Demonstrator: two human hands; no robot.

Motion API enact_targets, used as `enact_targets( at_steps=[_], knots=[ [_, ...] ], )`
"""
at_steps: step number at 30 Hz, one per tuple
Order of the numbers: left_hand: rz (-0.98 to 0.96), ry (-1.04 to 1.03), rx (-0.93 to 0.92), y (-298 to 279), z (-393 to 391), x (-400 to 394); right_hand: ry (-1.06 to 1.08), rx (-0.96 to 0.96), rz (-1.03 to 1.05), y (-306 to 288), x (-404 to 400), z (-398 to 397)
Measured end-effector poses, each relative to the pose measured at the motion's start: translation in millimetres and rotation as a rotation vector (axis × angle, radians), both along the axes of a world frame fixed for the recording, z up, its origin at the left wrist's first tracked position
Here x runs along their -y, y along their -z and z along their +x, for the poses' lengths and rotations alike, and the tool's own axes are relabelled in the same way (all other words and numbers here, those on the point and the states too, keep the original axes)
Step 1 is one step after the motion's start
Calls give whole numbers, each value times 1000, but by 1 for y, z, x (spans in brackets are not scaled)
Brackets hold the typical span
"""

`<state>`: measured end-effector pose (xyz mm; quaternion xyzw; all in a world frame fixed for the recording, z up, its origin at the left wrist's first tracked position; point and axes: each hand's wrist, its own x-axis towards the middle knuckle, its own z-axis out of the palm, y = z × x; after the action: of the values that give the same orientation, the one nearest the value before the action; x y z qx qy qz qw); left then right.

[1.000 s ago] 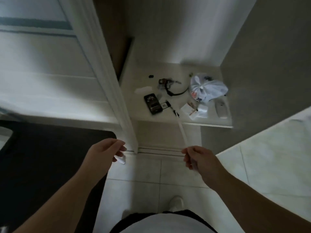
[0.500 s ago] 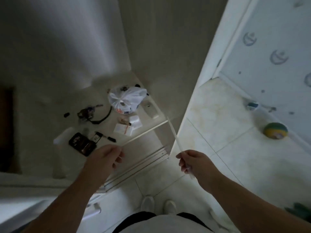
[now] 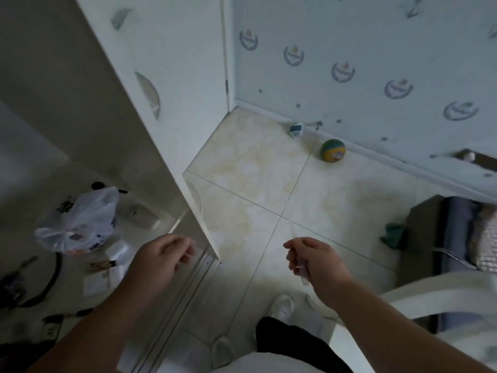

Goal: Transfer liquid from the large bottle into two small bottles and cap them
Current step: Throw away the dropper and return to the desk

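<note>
R hand (image 3: 313,258) pinches a clear pipette (image 3: 294,238), long axis running up-left from the grip at lower centre. L hand (image 3: 161,257) pinches sth small, unclear. No bottles in frame.

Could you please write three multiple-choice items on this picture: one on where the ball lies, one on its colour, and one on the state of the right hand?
1. Where does the ball lie?
A. On the tiled floor by the patterned wall
B. On the shelf beside the plastic bag
C. In the left hand

2. What colours is the ball?
A. Red and white
B. Green and yellow
C. Black all over

3. What is the right hand doing?
A. Hanging open and holding nothing
B. Pressing flat on the floor
C. Pinching a thin clear pipette

Answers:
1. A, it sits on the floor at the foot of the wall.
2. B, its surface shows green with a yellow patch.
3. C, the fingers curl round the pipette, whose tip points away from the person.
</note>
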<state>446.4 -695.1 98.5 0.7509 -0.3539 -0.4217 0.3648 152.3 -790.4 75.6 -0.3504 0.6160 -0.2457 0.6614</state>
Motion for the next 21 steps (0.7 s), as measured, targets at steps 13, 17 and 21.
enact_targets(
  at_steps=[13,17,21],
  knots=[
    [-73,61,2,-7,-76,197,94,21,3,-3,158,-78],
    [-76,50,-24,-9,-92,251,123,47,9,-5,201,-90],
    [-67,36,-45,-9,-99,310,155,51,16,-3,249,-94]
  ],
)
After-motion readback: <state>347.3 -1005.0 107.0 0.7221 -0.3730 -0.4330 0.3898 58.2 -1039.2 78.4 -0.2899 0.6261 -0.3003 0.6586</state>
